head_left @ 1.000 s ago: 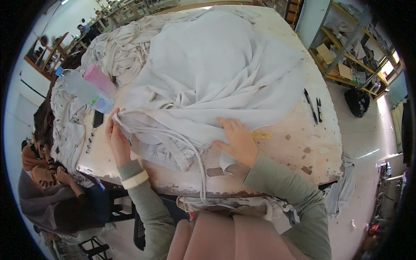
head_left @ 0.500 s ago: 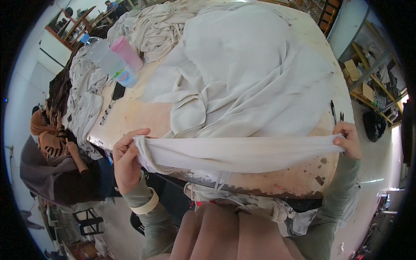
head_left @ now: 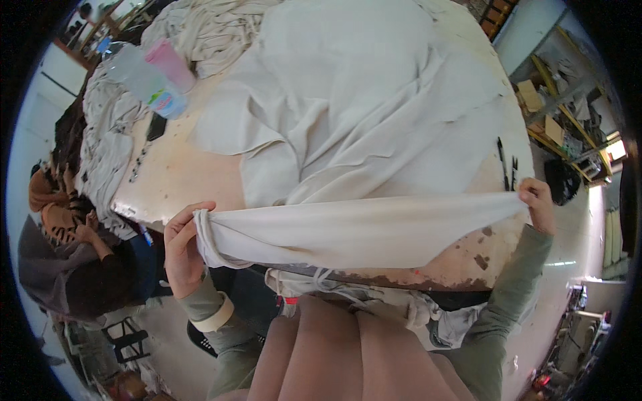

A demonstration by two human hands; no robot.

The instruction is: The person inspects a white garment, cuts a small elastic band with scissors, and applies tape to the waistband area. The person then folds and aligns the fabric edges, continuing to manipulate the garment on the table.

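Observation:
A long piece of off-white fabric (head_left: 348, 230) is stretched taut between my hands, just over the near edge of the worn table (head_left: 180, 177). My left hand (head_left: 184, 244) pinches its bunched, folded left end. At the other end my right hand (head_left: 538, 204) grips the narrowed tip between thumb and fingers. The lower edge of the piece sags in the middle and tapers upward toward the right. Behind it, a large sheet of pale cloth (head_left: 361, 87) lies creased across the table.
At the left stand a plastic bottle (head_left: 144, 77) and a pink tumbler (head_left: 170, 63), with a black phone (head_left: 156, 125) close by. Heaped cloth (head_left: 107, 134) hangs over the left edge. Dark slim tools (head_left: 503, 160) lie at the right. A seated person (head_left: 73, 247) works at the left.
The view has shifted, so the table's items sit farther left and higher. The fabric is spread wider between my hands, with its lower edge now tapering clearly toward the right hand.

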